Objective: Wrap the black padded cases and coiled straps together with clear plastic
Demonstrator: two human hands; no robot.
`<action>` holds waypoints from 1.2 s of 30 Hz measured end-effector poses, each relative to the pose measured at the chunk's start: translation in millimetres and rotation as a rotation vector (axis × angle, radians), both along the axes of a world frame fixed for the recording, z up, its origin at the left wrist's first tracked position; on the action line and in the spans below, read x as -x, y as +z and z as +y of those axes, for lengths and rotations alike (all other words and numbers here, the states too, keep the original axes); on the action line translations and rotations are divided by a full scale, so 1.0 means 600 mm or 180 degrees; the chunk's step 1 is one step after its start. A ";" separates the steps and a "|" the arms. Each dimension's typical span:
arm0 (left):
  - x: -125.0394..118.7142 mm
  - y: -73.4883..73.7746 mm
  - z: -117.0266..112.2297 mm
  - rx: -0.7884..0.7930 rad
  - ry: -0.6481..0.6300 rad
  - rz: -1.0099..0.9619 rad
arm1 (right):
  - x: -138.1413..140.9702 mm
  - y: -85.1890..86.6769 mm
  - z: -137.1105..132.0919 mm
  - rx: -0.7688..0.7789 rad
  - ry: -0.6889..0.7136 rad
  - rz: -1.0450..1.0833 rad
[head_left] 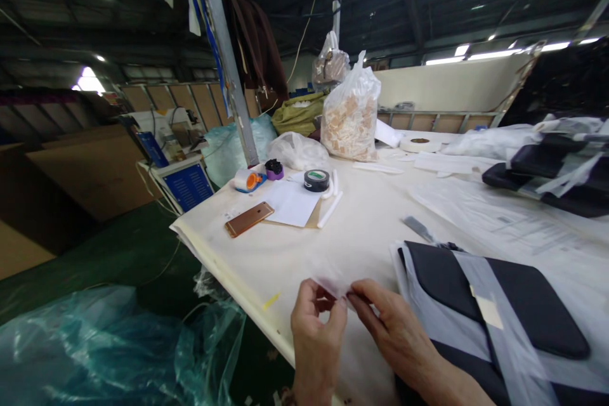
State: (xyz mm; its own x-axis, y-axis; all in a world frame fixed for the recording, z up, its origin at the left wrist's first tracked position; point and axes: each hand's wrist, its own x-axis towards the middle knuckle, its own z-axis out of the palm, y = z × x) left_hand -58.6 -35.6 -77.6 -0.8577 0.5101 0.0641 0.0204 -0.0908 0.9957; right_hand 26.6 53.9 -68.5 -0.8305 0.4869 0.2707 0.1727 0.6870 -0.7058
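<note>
Head view: thin translucent plastic (327, 278) between both hands (318, 330) (397, 327), over the table (371, 222).

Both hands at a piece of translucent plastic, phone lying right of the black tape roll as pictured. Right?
One slip: the head view shows the phone left of the black tape roll. The left hand and right hand are indeed at the translucent plastic.
</note>
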 end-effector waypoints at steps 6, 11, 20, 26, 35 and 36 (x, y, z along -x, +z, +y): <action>0.001 0.002 0.013 0.0274 -0.0206 -0.0342 | 0.006 0.022 0.012 0.0053 0.0196 -0.0378; 0.000 0.006 0.014 0.0055 -0.0070 -0.0574 | 0.005 0.036 0.034 0.0154 0.0511 -0.0701; 0.003 -0.031 -0.002 0.0190 0.0246 -0.0798 | -0.004 0.039 0.061 -0.0314 0.0547 -0.1260; -0.016 -0.024 0.007 -0.0233 0.0170 -0.1037 | -0.003 0.032 0.064 -0.0392 0.0561 -0.1302; -0.022 -0.047 0.019 0.0026 -0.0007 -0.1052 | -0.013 0.052 0.070 -0.0977 0.0652 -0.1842; -0.024 -0.049 0.018 -0.0064 0.0053 -0.1160 | -0.014 0.052 0.071 -0.1060 0.0690 -0.1933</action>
State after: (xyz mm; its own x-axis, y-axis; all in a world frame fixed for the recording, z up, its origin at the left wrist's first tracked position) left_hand -44.3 -24.9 -107.0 -0.8342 0.4977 -0.2375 -0.3338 -0.1130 0.9358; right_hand 34.9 96.6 -37.6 -0.9499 0.2663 -0.1638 0.3033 0.9120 -0.2760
